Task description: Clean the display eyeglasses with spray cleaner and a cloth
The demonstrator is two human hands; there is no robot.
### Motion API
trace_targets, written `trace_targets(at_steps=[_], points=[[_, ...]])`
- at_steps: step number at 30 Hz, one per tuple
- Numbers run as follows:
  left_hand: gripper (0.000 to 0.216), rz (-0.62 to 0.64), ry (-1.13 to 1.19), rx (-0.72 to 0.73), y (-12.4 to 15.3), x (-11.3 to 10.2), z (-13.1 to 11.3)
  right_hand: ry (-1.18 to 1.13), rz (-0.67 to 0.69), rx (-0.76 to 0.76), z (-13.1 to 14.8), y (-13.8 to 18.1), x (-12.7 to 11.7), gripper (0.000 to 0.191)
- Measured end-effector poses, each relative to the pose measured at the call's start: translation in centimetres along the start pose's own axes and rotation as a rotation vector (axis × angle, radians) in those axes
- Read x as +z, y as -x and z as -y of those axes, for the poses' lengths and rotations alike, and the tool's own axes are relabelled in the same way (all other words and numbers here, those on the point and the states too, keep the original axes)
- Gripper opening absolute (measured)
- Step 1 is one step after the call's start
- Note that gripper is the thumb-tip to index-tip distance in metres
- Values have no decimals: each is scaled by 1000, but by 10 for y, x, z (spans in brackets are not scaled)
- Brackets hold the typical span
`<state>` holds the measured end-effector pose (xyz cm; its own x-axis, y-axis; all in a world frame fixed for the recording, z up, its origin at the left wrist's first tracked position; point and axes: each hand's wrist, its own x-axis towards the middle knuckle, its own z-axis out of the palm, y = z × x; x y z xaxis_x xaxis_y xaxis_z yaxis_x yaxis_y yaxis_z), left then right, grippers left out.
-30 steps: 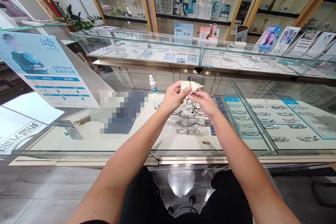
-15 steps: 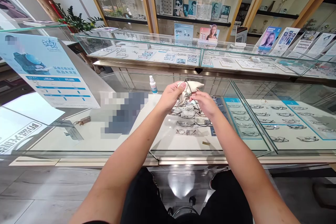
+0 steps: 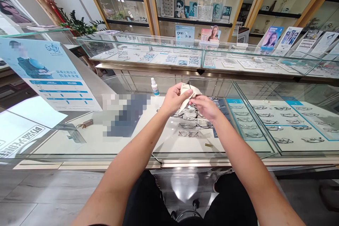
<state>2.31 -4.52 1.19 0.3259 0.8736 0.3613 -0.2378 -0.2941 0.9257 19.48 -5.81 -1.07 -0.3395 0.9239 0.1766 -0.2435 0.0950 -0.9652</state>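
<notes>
Above the glass display case, my left hand (image 3: 175, 99) is closed on a cream cleaning cloth (image 3: 194, 91), its thumb pressed on the fold. My right hand (image 3: 206, 106) meets it from the other side, fingers pinched at the cloth's lower edge on a pair of eyeglasses (image 3: 196, 113). A thin dark temple of the eyeglasses hangs below the fingers, and another dark bit shows above the cloth. The cloth hides the lenses and most of the frame. Just left of the hands stands a white spray bottle (image 3: 155, 87) with a blue-and-white label.
Rows of eyeglass frames (image 3: 188, 134) lie in the glass case (image 3: 169, 155) under my hands. A small brown key fob (image 3: 87, 123) and a blue-and-white sign (image 3: 63, 77) are at the left. A second glass counter (image 3: 148, 65) runs behind.
The cloth has been turned and folded over more of the eyeglasses, and its scalloped edge now faces down. Both hands stay close together at nearly the same spot. The view has shifted slightly.
</notes>
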Motion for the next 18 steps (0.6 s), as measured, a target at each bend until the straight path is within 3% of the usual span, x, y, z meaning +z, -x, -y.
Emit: trace_targets(at_steps=[4,11,18], points=[[63,-53,-23,13,0,-1,4,24,28,2,-3,0,1,36],[62,160,69,-28,-9,-21,-3,-12,-85,-24,8,3,-10,33],[60,-24,-11,18,-2,-1,6,2,-43,-12,-2,0,-1,40]])
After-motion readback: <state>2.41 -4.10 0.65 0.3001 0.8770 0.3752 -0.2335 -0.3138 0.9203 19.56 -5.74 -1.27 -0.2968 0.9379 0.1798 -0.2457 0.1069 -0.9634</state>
